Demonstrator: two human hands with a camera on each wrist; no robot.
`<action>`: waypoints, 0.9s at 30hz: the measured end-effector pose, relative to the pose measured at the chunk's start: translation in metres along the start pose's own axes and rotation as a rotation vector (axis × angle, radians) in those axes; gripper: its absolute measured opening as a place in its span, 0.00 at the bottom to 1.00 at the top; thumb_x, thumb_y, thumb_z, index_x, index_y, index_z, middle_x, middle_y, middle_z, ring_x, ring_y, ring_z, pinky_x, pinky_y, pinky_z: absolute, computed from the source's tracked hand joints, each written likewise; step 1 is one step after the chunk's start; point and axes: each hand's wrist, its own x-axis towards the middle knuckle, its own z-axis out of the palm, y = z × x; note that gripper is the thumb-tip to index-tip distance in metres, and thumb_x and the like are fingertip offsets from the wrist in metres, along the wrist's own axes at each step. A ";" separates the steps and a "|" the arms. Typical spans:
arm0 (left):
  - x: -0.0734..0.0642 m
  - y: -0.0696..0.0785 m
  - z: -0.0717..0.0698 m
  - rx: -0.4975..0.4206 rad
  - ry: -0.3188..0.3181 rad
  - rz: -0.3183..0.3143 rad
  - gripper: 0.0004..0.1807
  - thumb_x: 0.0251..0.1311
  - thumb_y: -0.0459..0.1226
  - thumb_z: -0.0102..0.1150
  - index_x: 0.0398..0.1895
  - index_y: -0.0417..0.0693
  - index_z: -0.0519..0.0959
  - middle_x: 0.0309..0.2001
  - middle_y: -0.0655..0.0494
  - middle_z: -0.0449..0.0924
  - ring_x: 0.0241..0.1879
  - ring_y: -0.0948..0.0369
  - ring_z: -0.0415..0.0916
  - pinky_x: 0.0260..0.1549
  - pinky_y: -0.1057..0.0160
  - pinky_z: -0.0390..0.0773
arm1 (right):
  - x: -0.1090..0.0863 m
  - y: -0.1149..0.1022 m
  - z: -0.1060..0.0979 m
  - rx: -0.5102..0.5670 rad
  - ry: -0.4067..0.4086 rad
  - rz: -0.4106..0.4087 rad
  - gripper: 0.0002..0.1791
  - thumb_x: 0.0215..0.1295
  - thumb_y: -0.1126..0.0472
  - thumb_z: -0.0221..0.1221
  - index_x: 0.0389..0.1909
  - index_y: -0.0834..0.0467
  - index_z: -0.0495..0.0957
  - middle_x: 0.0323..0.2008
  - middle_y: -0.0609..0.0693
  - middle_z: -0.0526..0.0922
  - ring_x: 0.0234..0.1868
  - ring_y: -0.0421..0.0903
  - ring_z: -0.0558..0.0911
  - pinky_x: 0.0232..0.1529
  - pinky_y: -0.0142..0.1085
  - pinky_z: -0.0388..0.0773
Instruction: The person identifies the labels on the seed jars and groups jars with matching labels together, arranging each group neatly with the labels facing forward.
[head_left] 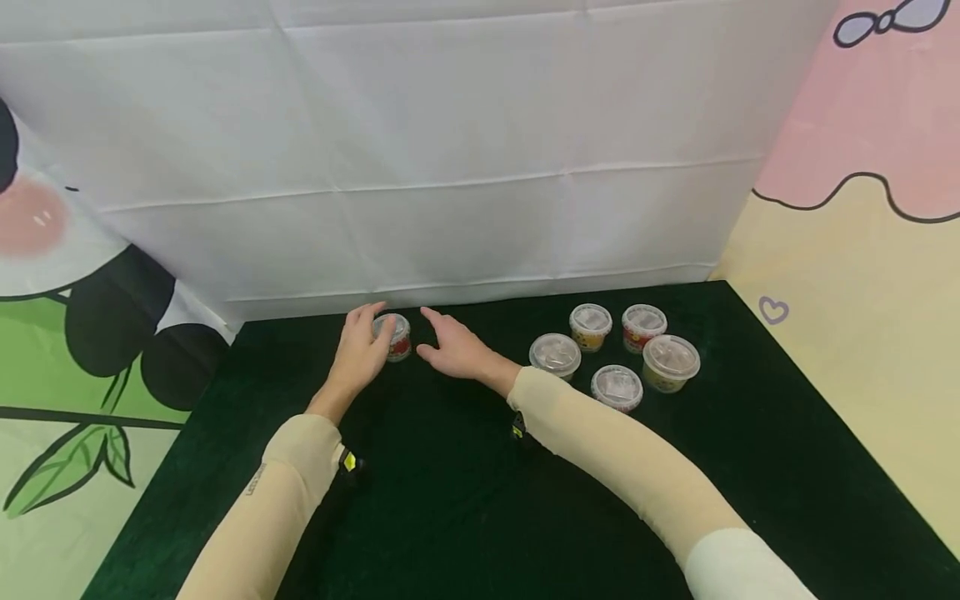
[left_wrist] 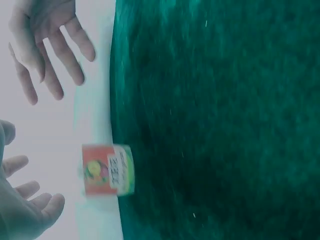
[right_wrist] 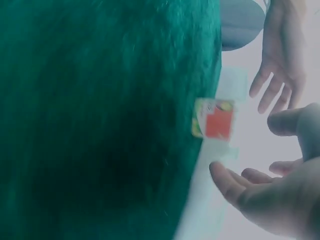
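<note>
A small lidded plastic cup point(head_left: 401, 344) with a red fruit label stands upright near the back edge of the dark green table. Beside it on the left is my left hand point(head_left: 360, 348), its fingers spread and its thumb overlapping the lid in the head view. My right hand point(head_left: 459, 348) hovers to the right of the cup, thumb and fingers parted, with a gap between. Both wrist views show the cup point(left_wrist: 102, 170) apart from the fingers, its label point(right_wrist: 219, 124) facing the cameras, slightly blurred. Neither hand grips anything.
Several more lidded cups stand at the right: two small ones at the back, one yellow point(head_left: 589, 330) and one red point(head_left: 642, 330), with a wide pale cup point(head_left: 671, 367), another wide cup point(head_left: 555, 357) and a small cup point(head_left: 617, 388) nearer. Behind the table point(head_left: 480, 500) hangs a white cloth point(head_left: 450, 167).
</note>
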 end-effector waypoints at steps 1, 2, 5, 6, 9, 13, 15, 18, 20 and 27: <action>-0.001 0.004 0.001 -0.004 -0.006 0.012 0.33 0.79 0.52 0.41 0.75 0.39 0.61 0.75 0.33 0.50 0.74 0.37 0.50 0.69 0.35 0.53 | -0.003 0.002 -0.006 -0.057 -0.008 -0.010 0.38 0.78 0.54 0.54 0.81 0.57 0.49 0.76 0.58 0.60 0.74 0.52 0.63 0.71 0.47 0.63; -0.003 0.007 0.002 -0.008 -0.012 0.020 0.32 0.79 0.52 0.42 0.76 0.39 0.61 0.76 0.34 0.49 0.74 0.38 0.50 0.69 0.35 0.53 | -0.007 0.004 -0.012 -0.100 -0.013 -0.017 0.38 0.78 0.53 0.54 0.81 0.56 0.48 0.76 0.58 0.60 0.74 0.52 0.63 0.71 0.47 0.63; -0.006 0.019 0.007 -0.028 -0.024 0.055 0.32 0.79 0.51 0.42 0.76 0.41 0.61 0.77 0.37 0.47 0.75 0.39 0.50 0.70 0.36 0.53 | -0.019 0.012 -0.032 -0.197 -0.006 -0.046 0.39 0.77 0.52 0.55 0.81 0.57 0.49 0.75 0.58 0.61 0.72 0.52 0.66 0.70 0.47 0.65; -0.007 0.024 0.008 -0.036 -0.032 0.069 0.33 0.79 0.52 0.42 0.77 0.41 0.60 0.77 0.37 0.47 0.75 0.39 0.50 0.70 0.36 0.53 | -0.024 0.014 -0.039 -0.221 0.000 -0.053 0.39 0.77 0.52 0.55 0.81 0.57 0.49 0.75 0.59 0.62 0.71 0.53 0.67 0.69 0.47 0.66; -0.011 0.038 0.015 -0.055 -0.057 0.112 0.33 0.79 0.53 0.43 0.77 0.43 0.59 0.78 0.39 0.47 0.74 0.40 0.52 0.69 0.36 0.56 | -0.041 0.024 -0.060 -0.274 0.017 -0.076 0.39 0.77 0.53 0.56 0.80 0.58 0.50 0.73 0.60 0.64 0.69 0.55 0.70 0.68 0.49 0.67; -0.016 0.056 0.026 -0.099 -0.138 0.164 0.34 0.78 0.53 0.45 0.79 0.45 0.57 0.76 0.40 0.50 0.72 0.42 0.59 0.64 0.40 0.67 | -0.070 0.038 -0.087 -0.290 0.023 -0.100 0.39 0.76 0.53 0.57 0.80 0.59 0.51 0.72 0.62 0.64 0.68 0.58 0.70 0.67 0.53 0.68; -0.020 0.064 0.033 -0.116 -0.203 0.179 0.35 0.78 0.53 0.46 0.79 0.47 0.55 0.76 0.41 0.53 0.70 0.44 0.62 0.62 0.43 0.71 | -0.083 0.045 -0.097 -0.280 0.018 -0.099 0.39 0.76 0.53 0.57 0.80 0.60 0.51 0.72 0.64 0.63 0.67 0.59 0.71 0.66 0.54 0.69; -0.026 0.076 0.044 -0.146 -0.309 0.193 0.36 0.77 0.54 0.47 0.80 0.50 0.53 0.74 0.44 0.55 0.69 0.46 0.66 0.61 0.46 0.74 | -0.102 0.055 -0.109 -0.271 0.007 -0.087 0.40 0.76 0.54 0.58 0.80 0.61 0.51 0.70 0.66 0.64 0.62 0.59 0.74 0.62 0.54 0.72; -0.029 0.087 0.053 -0.150 -0.361 0.203 0.36 0.77 0.53 0.48 0.81 0.52 0.52 0.75 0.46 0.55 0.70 0.47 0.66 0.61 0.46 0.74 | -0.112 0.064 -0.113 -0.273 0.001 -0.081 0.39 0.76 0.54 0.58 0.79 0.62 0.53 0.69 0.67 0.65 0.60 0.59 0.76 0.60 0.55 0.74; -0.031 0.124 0.086 -0.101 -0.441 0.243 0.39 0.75 0.53 0.52 0.81 0.51 0.52 0.75 0.46 0.55 0.69 0.50 0.64 0.61 0.48 0.74 | -0.140 0.094 -0.118 -0.292 -0.007 -0.037 0.34 0.75 0.56 0.58 0.76 0.63 0.60 0.70 0.69 0.65 0.63 0.64 0.75 0.58 0.60 0.74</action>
